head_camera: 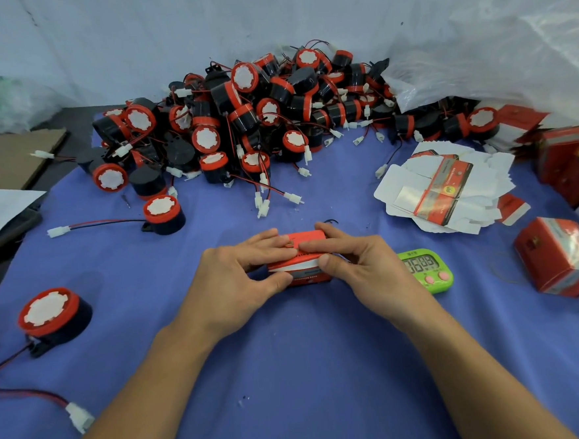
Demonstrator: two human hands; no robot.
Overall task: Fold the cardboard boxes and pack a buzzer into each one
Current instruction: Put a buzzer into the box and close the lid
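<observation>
Both hands, left and right, grip one red box; two loose buzzers lie left.

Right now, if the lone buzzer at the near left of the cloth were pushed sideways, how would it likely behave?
The buzzer sits on a flat end, so it would probably slide rather than roll. The blue cloth may bunch and resist. Its red and black lead trails off, so it would likely drag or snag, turning the body.
</observation>
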